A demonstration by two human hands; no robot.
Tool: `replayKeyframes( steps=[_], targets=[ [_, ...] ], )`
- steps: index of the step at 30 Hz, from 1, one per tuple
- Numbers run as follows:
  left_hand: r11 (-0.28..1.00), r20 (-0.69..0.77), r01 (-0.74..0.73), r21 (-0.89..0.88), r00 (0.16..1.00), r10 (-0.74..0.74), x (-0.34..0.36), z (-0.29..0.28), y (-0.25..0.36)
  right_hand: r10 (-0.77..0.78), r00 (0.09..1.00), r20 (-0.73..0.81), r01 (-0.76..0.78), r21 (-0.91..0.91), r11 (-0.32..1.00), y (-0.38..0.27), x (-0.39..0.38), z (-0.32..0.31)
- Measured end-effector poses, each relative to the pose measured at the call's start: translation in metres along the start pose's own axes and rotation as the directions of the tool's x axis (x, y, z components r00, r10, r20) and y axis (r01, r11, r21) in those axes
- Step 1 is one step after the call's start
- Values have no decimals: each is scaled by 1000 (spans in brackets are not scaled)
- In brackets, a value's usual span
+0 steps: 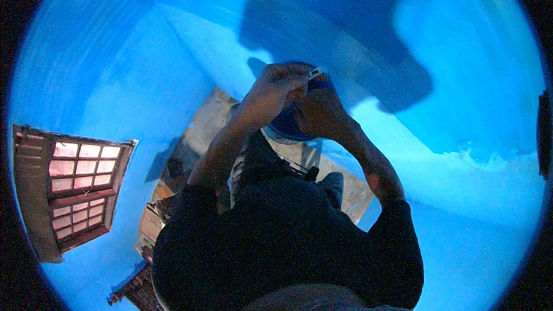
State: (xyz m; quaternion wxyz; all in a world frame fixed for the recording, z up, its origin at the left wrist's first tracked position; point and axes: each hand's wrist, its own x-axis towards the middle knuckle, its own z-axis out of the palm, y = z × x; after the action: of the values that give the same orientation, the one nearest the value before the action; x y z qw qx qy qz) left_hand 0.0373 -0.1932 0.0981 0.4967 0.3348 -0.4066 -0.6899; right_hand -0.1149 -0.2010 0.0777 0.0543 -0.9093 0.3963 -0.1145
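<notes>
My two hands meet in front of my chest, over a dark blue round container (291, 125) that looks like a bucket. My left hand (275, 89) is closed, fingertips pinched at a small pale flat piece (316, 73) with a dark slot in it. Just to the right and a little lower is my right hand (320, 110), closed too, with its fingers curled close under the piece. What it grips is hidden in shadow. Something dark blue (324, 84) shows between the pale piece and the right hand; its kind is unclear.
Bright blue walls (478, 80) surround me, with a large shadow (345, 34) ahead. At left is a window (86, 164) with a wooden frame and several panes. Below are a grey-brown floor (201, 121), dark clutter (173, 175) and a dark slatted object (141, 288).
</notes>
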Motion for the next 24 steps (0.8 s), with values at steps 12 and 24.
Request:
replayKeyframes(
  steps=[12, 24],
  targets=[
    [991, 59, -4, 131, 998, -4, 8, 1, -22, 111, 992, -60, -97, 200, 975, 22, -43, -21],
    [995, 92, 23, 94, 995, -32, -2, 1, -17, 131, 945, -300, -162, -80, 984, 33, -70, -12]
  ],
)
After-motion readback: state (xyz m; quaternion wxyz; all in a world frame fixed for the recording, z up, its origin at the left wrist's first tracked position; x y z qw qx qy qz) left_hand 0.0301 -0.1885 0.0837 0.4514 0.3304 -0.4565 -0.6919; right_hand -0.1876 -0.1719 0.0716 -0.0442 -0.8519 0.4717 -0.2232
